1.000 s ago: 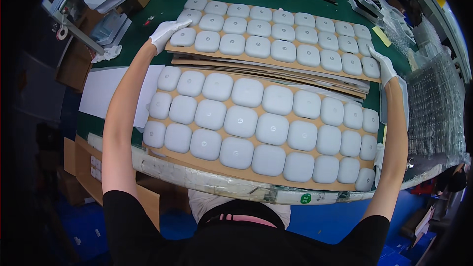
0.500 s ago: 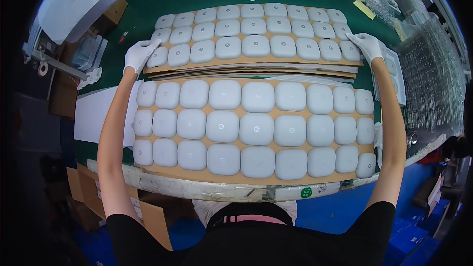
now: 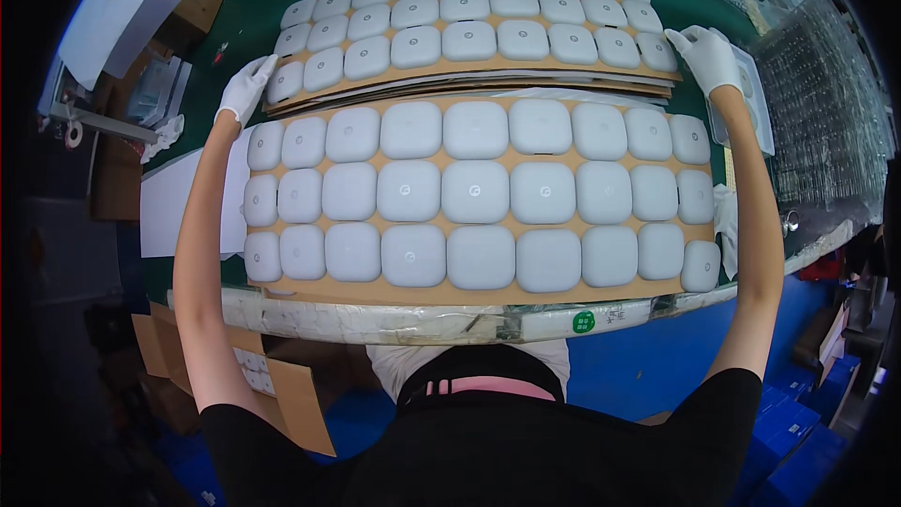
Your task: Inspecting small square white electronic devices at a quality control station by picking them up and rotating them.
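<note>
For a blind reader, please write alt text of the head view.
Gloved left hand and right hand flank stacked cardboard sheets topped with rows of pale rounded cases; a similar loaded sheet lies nearer, on a green table.

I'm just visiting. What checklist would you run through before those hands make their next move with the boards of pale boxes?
1. Left hand at the left end of the back board: ok.
2. Right hand at its right end: ok.
3. Firm grip on both ends: cannot tell.
4. Pale boxes on the back board in three rows: ok.
5. Near right corner box on the front board in line: not ok, set nearer the person than its neighbour.
</note>
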A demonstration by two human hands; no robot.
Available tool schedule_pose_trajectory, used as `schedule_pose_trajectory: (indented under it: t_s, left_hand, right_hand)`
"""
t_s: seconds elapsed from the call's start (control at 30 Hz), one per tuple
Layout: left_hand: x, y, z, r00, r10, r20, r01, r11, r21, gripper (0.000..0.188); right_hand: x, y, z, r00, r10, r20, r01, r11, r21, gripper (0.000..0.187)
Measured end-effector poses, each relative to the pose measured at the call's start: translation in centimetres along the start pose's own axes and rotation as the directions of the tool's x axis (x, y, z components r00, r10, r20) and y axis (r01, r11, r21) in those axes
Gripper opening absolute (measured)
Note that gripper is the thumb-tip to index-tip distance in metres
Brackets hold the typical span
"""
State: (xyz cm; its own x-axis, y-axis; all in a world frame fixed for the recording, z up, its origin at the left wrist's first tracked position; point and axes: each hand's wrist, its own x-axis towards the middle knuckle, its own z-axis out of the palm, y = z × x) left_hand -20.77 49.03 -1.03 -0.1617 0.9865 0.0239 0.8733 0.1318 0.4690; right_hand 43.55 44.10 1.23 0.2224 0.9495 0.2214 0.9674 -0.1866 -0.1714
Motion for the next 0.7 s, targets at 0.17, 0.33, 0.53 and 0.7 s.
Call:
schedule_pose_trajectory:
  t_s: [0.17, 0.33, 0.53, 0.7]
  left_hand:
    - [-5.1, -1.3, -3.1, 0.991, 0.050, -0.122, -0.089, 0.936, -0.340, 0.067]
    - [-17.2, 3.8, -4.9, 0.918, 0.160, -0.362, -0.305, 0.869, -0.389, 0.048]
    - [-31.6, 9.8, -1.0, 0.886, 0.177, -0.429, -0.344, 0.871, -0.351, 0.036]
    - [-40.2, 13.9, 5.4, 0.941, 0.194, -0.278, -0.332, 0.695, -0.638, 0.030]
  right_hand:
    - [-10.4, 0.8, -5.4, 0.988, -0.075, -0.132, 0.124, 0.903, 0.411, 0.033]
    - [-23.7, 3.0, -8.5, 0.991, -0.076, -0.113, 0.123, 0.857, 0.501, 0.049]
    - [-32.7, 5.1, -6.7, 0.986, -0.115, -0.120, 0.157, 0.880, 0.448, 0.079]
    - [-33.9, 6.4, -5.3, 0.976, -0.155, -0.154, 0.201, 0.913, 0.355, 0.082]
